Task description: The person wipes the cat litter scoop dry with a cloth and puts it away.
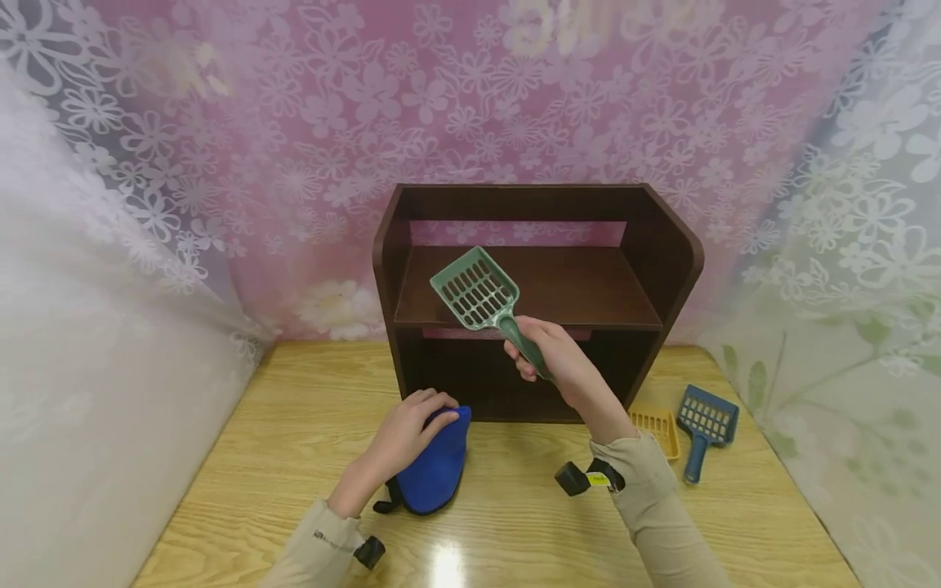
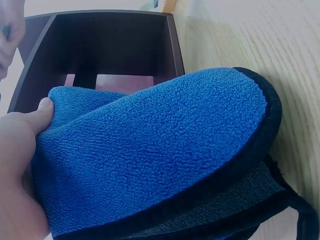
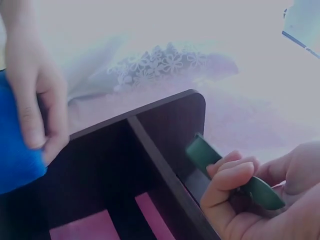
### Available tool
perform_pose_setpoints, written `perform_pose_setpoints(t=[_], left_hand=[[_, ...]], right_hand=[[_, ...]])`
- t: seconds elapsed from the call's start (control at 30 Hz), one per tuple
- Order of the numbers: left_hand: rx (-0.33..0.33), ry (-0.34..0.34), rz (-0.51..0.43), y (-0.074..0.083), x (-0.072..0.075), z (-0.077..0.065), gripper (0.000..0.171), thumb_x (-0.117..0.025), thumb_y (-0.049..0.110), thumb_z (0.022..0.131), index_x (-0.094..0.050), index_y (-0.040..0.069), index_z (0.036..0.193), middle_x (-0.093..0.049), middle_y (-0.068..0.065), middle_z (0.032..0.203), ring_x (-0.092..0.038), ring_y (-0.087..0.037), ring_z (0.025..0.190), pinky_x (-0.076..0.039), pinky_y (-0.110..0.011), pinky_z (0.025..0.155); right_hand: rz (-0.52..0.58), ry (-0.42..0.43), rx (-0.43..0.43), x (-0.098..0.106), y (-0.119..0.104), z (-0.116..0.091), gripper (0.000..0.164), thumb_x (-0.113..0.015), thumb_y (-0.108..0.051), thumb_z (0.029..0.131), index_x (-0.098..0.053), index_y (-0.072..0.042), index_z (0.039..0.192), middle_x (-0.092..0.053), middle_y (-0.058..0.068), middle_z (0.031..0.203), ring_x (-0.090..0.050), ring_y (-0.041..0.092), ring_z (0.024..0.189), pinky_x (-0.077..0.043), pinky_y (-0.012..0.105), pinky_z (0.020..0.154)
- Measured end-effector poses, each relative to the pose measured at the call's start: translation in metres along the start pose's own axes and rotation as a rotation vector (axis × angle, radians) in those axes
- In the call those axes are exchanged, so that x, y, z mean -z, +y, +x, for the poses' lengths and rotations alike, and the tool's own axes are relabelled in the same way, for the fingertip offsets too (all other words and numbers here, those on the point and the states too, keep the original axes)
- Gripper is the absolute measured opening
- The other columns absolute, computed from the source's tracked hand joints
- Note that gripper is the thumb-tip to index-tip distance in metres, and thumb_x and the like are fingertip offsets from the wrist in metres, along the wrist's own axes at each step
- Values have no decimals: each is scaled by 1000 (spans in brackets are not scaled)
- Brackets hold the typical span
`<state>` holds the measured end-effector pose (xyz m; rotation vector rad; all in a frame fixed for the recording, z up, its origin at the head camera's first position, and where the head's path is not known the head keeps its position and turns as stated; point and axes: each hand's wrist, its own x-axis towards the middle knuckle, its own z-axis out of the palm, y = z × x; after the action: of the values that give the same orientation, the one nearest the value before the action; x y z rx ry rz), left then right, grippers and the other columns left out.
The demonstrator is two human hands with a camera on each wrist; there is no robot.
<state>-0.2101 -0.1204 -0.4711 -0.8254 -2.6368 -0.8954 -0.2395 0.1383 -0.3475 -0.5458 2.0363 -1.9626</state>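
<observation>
My right hand [image 1: 547, 355] grips the handle of a green slotted litter scoop [image 1: 476, 287], its slotted head raised in front of the dark shelf's upper level. In the right wrist view the fingers [image 3: 230, 177] curl round the green handle [image 3: 262, 192]. On the left, my left hand [image 1: 412, 429] pinches the top of a folded blue towelling cloth [image 1: 435, 469] with black edging. The left wrist view shows the thumb [image 2: 42, 112] against the fuzzy blue cloth [image 2: 150, 145]; a black strap [image 2: 306, 215] hangs from its edge.
A dark brown two-level shelf [image 1: 529, 282] stands at the back of the wooden table [image 1: 294, 425]. To its right lie a yellow slotted scoop [image 1: 657, 429], partly behind the right forearm, and a blue slotted scoop [image 1: 707, 418]. Flowered curtains [image 1: 309, 122] surround the table.
</observation>
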Motion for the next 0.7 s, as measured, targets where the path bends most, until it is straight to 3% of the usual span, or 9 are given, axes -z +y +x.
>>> perform_pose_setpoints(t=[0.13,0.37,0.53,0.7], left_hand=[[4,-9,-1,-1,0,-1,18,-58,32,104,-71,23,113,-66,8,102,-61,-9,94,-53,-30,80],[-53,42,63,1,0,-3,16,-60,30,103,-72,22,110,-64,9,98,-59,-8,89,-53,-28,75],[-99,69,123,1,-2,-6,16,-60,31,103,-72,23,111,-64,8,96,-58,-7,85,-52,-24,71],[-121,98,110,0,-6,-10,14,-62,29,102,-72,22,109,-64,8,95,-58,-7,84,-51,-23,69]], right_hand=[[3,-16,-13,-3,-10,19,43,-29,-25,113,-48,11,125,-55,6,85,-50,9,60,-45,24,59],[-125,-27,-42,-6,-24,50,48,-29,-27,113,-51,9,136,-60,6,88,-54,12,61,-50,27,61],[-182,-12,-95,-9,-28,70,47,-29,-27,113,-51,5,139,-61,6,86,-49,13,56,-44,28,56],[-231,-3,-123,-13,-31,88,46,-31,-29,112,-55,5,133,-63,6,81,-40,12,51,-36,26,50]])
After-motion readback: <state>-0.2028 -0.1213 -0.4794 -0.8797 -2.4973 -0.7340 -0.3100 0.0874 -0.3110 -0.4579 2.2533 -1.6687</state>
